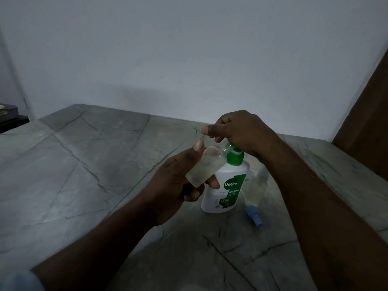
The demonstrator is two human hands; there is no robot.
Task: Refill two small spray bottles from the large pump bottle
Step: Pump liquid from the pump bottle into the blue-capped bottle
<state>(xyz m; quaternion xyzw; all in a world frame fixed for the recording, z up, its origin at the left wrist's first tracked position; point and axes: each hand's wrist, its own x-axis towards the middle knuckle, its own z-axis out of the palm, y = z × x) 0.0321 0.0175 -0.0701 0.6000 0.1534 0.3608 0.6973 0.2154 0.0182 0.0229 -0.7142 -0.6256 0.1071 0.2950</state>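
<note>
A white large pump bottle (225, 185) with a green collar and a green label stands on the grey stone table (84, 164). My right hand (239, 131) sits on top of it, fingers curled over the green pump head (230, 146), most of which it hides. My left hand (178, 183) grips a small clear spray bottle (206, 164), cap off. It is tilted, its open neck up against the pump spout. A second small clear spray bottle (260, 183) lies just right of the pump bottle, its blue spray cap (255, 215) pointing toward me.
The table runs wide to the left and toward me. A pale wall stands close behind it. A dark object (8, 116) sits at the far left edge, and a brown panel (367, 114) rises at the right.
</note>
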